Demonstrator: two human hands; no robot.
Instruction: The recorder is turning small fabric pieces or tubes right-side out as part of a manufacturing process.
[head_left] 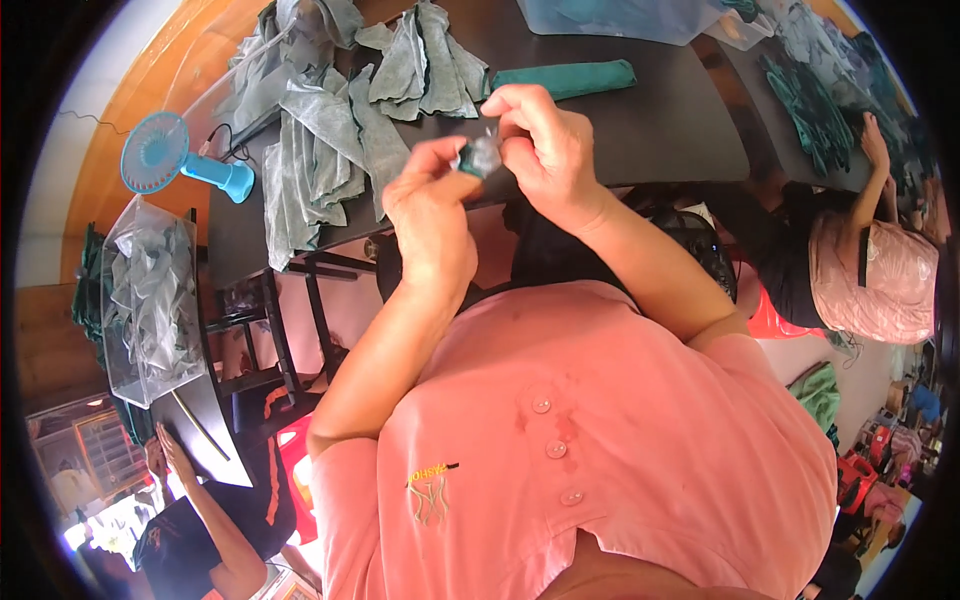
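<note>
My left hand (430, 215) is closed, thumb and fingers pinching a small crumpled bundle (483, 157), dark green and whitish, slightly blurred. Close beside it, my right hand (555, 155) is curled with its thumb and forefinger pinched together. What those fingertips grip, if anything, is too small to make out. Both hands are raised near the edge of a dark table (660, 130). Just beyond them lies a long rolled green cloth (565, 79). Grey-green fabric strips (425, 65) are piled past my left hand, with more overlapping strips (310, 150) further left.
A light-blue fan (155, 153) stands at the table's left. Below it, a clear bin (152, 300) holds grey pieces. A clear plastic tub (615, 15) sits at the far edge. Dark green gloves (810, 110) lie at right. People sit on both sides.
</note>
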